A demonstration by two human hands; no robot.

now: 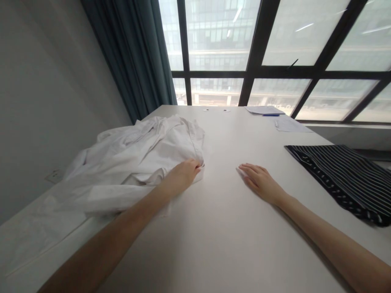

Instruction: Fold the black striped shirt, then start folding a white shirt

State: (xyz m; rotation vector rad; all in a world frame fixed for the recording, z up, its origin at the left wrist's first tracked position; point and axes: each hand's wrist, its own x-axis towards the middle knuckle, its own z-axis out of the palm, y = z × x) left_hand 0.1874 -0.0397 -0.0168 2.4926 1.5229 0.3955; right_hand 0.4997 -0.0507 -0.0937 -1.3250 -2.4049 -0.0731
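Note:
A crumpled white cloth garment, perhaps a shirt, lies in a heap on the left half of the white table. My left hand is closed on the garment's right edge, pinching a fold near the table surface. Part of the cloth trails toward the left front, behind my left forearm. To the right, my right hand rests palm down on the bare tabletop, fingers stretched out and holding nothing. A gap of table separates it from the white garment.
Black cloth with white stripes lies at the right edge. Papers and a blue pen are at the far right, with another sheet nearer. A dark curtain and windows stand behind the table.

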